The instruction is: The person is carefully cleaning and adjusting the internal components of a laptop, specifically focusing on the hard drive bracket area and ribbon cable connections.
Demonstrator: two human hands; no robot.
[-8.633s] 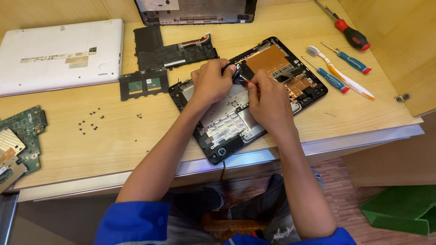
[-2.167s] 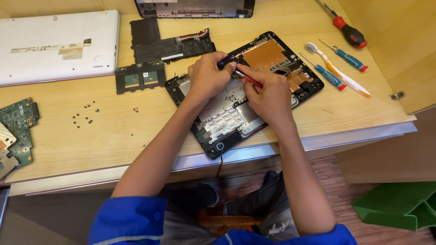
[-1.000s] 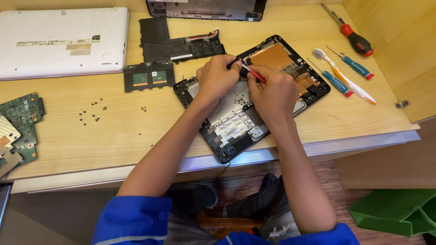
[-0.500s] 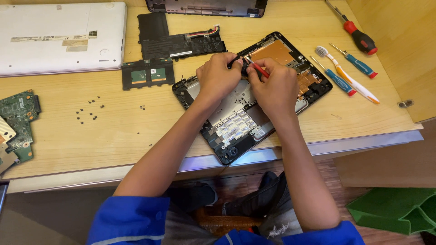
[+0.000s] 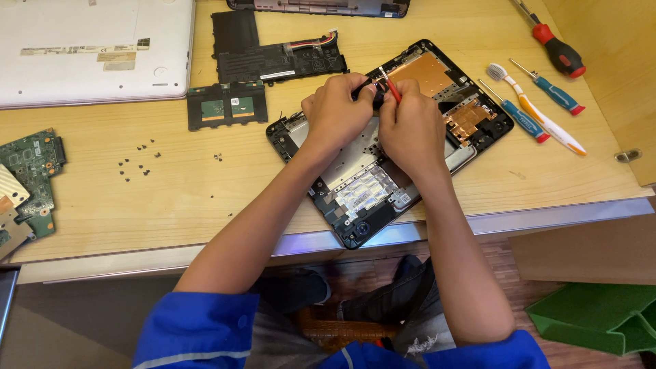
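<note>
The opened laptop base (image 5: 410,137) lies tilted across the front of the wooden table (image 5: 171,205), its near corner hanging just over the table edge. My left hand (image 5: 338,113) is closed on a small dark part at the base's middle, though I cannot tell exactly what it pinches. My right hand (image 5: 410,130) is closed around a thin red tool (image 5: 391,87), its tip down among the parts beside the copper plate (image 5: 427,72).

As I judge it, the risk is a slip: with both hands crowded together, the tip could skid onto the copper fins (image 5: 468,116) or the board beneath. Pressing hard could also tip the overhanging corner.

Room is tight to the right, where two blue screwdrivers (image 5: 523,119), a toothbrush (image 5: 540,113) and a red screwdriver (image 5: 557,51) lie near. Left, loose screws (image 5: 137,160) are scattered, easily swept off by a forearm. Beyond are a touchpad board (image 5: 227,106), a battery (image 5: 273,55), a white lid (image 5: 89,48) and a green circuit board (image 5: 31,178).
</note>
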